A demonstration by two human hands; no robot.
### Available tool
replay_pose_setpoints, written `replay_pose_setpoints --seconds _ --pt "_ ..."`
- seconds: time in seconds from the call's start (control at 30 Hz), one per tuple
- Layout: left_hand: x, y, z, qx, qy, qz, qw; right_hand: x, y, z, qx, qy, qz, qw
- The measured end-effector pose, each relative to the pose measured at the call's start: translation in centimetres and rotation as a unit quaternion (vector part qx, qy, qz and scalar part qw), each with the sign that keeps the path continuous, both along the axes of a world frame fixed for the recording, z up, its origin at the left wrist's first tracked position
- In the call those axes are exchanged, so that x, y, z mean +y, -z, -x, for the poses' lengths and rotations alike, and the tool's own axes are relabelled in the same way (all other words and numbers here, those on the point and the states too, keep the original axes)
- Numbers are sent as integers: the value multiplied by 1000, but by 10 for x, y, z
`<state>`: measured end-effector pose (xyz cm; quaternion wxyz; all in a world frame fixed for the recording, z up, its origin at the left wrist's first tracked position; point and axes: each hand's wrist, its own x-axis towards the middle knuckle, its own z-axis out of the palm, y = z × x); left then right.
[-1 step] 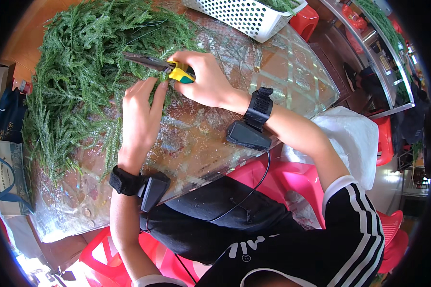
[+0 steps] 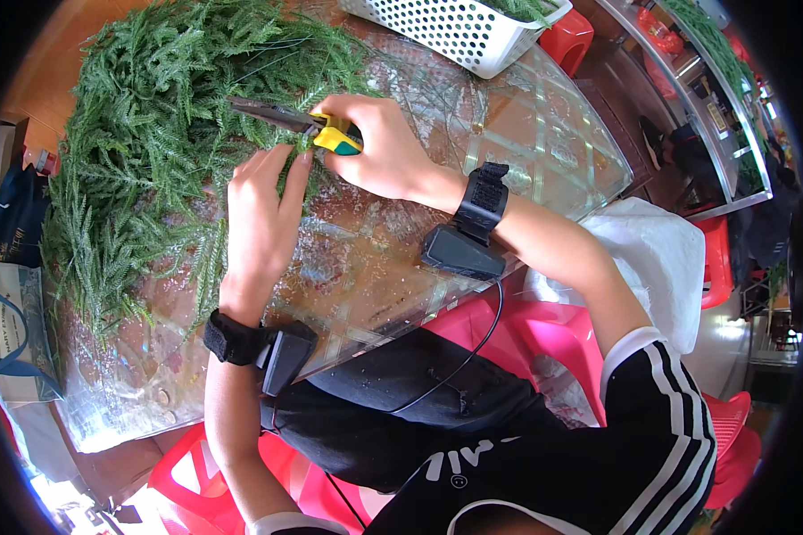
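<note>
Yellow-and-green-handled pliers (image 2: 305,121) are held over green pine-like sprigs (image 2: 152,134), the right hand (image 2: 379,147) curled around the handles (image 2: 337,141). The half-open left hand (image 2: 260,201) sits just beside; any hold is hidden. Closing handles might pinch its nearby fingertips (image 2: 304,158).

Seemingly a workroom: greenery (image 2: 169,116) heaped on table (image 2: 375,276) (plastic seats (image 2: 562,330)).
</note>
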<state>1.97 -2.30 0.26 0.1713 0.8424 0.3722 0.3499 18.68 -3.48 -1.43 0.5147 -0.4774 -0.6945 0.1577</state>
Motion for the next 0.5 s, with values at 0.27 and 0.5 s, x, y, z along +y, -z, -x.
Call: replay_pose_setpoints --seconds 0.27,0.5 --pt "-7 -5 -4 -17 1 40 999 -6 -4 3 -1 -10 23 1000" --pt "-6 -3 -3 -24 10 40 999 -7 -2 4 -10 -29 41 999"
